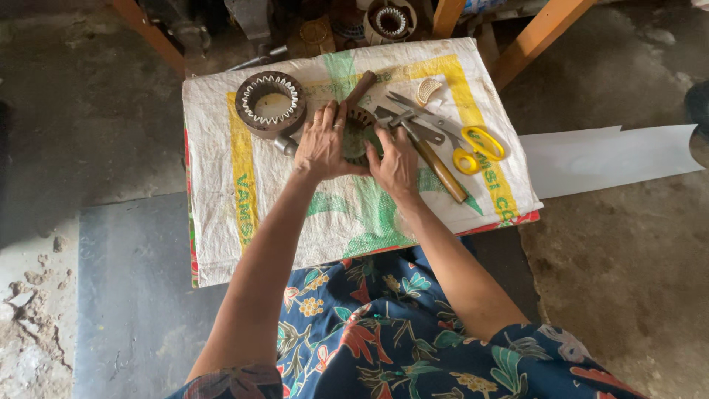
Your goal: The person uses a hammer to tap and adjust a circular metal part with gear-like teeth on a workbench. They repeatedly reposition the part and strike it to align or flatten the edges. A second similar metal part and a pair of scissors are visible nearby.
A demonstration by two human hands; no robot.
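Note:
A dark round slotted metal ring (359,134), like a motor core, lies on a white woven sack with yellow and green print (251,214). My left hand (323,142) rests flat over its left side, fingers spread, rings on two fingers. My right hand (395,164) presses on its right side, fingers curled at the rim. A second, rust-brown slotted ring with white liners (270,103) lies to the upper left.
Yellow-handled scissors (473,144), a wooden-handled tool (437,166), a brown wooden handle (361,86) and a small pale curved piece (426,90) lie on the sack. A white paper strip (613,157) stretches right. More metal parts (390,21) and orange wooden legs (543,33) stand behind.

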